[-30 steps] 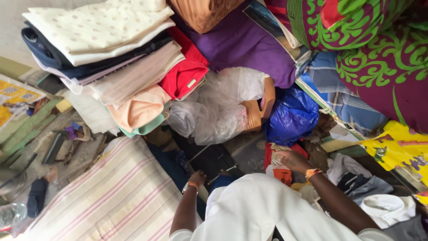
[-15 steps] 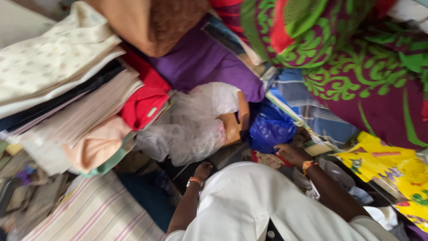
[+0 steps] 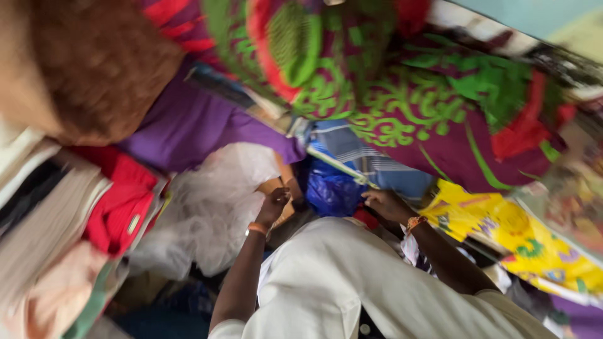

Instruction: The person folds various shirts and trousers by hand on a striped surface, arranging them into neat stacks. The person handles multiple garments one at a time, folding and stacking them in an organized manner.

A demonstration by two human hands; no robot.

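My left hand [image 3: 274,204], an orange band at its wrist, curls its fingers on the edge of a tan packet [image 3: 275,186] that lies against a clear plastic bag [image 3: 207,207]. My right hand [image 3: 385,204], also wearing a band, grips a small red item [image 3: 365,217] next to a blue plastic bag [image 3: 330,191]. A white garment [image 3: 352,282] lies across my lap between both forearms. The view is blurred by motion.
Folded fabrics are piled all around: a red one [image 3: 119,201] and pale ones [image 3: 38,232] at left, purple cloth [image 3: 195,125], a brown fuzzy bundle [image 3: 94,69], green-and-maroon patterned cloth [image 3: 408,107], blue striped cloth [image 3: 370,160], and yellow printed cloth [image 3: 502,232] at right.
The view has swung up and to the right, away from the striped cloth at lower left. My left hand has risen from below the plastic bag to the tan packet.
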